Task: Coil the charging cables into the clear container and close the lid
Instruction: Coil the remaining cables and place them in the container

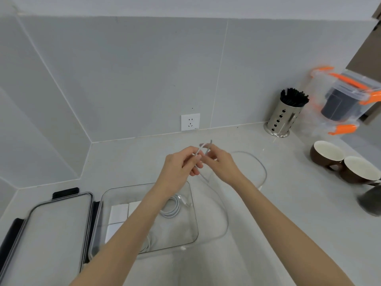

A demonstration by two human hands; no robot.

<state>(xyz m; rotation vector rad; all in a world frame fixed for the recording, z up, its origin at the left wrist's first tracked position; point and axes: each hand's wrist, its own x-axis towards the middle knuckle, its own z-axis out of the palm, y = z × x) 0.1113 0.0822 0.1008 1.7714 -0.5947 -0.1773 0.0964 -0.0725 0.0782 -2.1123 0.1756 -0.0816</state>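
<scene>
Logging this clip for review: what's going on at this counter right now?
A person is holding one end of a white cable between the left hand and right hand, above the counter. The rest of it loops loosely across the countertop. The clear container sits open below, already holding a coiled cable and white adapters. Its lid lies beside it, to the left.

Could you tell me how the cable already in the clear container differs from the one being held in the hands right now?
The coiled cable is wound into tight loops, while the held cable trails in one wide open loop. The coiled cable lies inside the clear container; the held cable sprawls over the countertop outside it. Nothing touches the coiled cable; the left hand and right hand pinch the held cable near its end. Both are thin and white.
</scene>
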